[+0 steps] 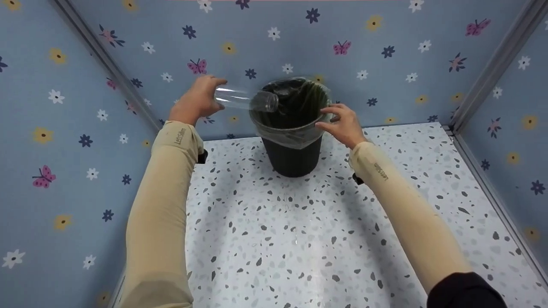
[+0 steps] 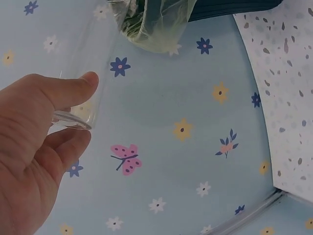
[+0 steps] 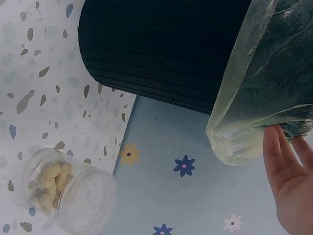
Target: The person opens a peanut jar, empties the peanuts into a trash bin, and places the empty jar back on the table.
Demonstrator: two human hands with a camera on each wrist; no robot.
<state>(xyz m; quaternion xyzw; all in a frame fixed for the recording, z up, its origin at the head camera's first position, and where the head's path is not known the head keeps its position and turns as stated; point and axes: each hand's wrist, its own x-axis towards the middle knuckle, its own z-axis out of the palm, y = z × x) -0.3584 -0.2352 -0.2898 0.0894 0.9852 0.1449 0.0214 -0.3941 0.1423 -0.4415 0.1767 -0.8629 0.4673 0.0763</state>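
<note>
My left hand (image 1: 199, 98) grips a clear plastic jar (image 1: 233, 98) by its base end, thumb on one side and fingers on the other. Tipped onto its side, the jar has its mouth over the opening of a black bin (image 1: 292, 156). No contents show inside it. A translucent bag (image 1: 295, 136) lines the bin and folds down over the rim. At the bin's right side is my right hand (image 1: 344, 124), its fingertips at the bag's edge and the thumb apart. Its fingers (image 3: 276, 152) look fairly straight in the right wrist view.
A second clear jar (image 3: 90, 200) with several peanut-like pieces (image 3: 49, 183) inside lies low in the right wrist view. The bin stands on a speckled white floor (image 1: 278, 239), close to the blue flowered back wall (image 1: 299, 47). Side walls rise at left and right.
</note>
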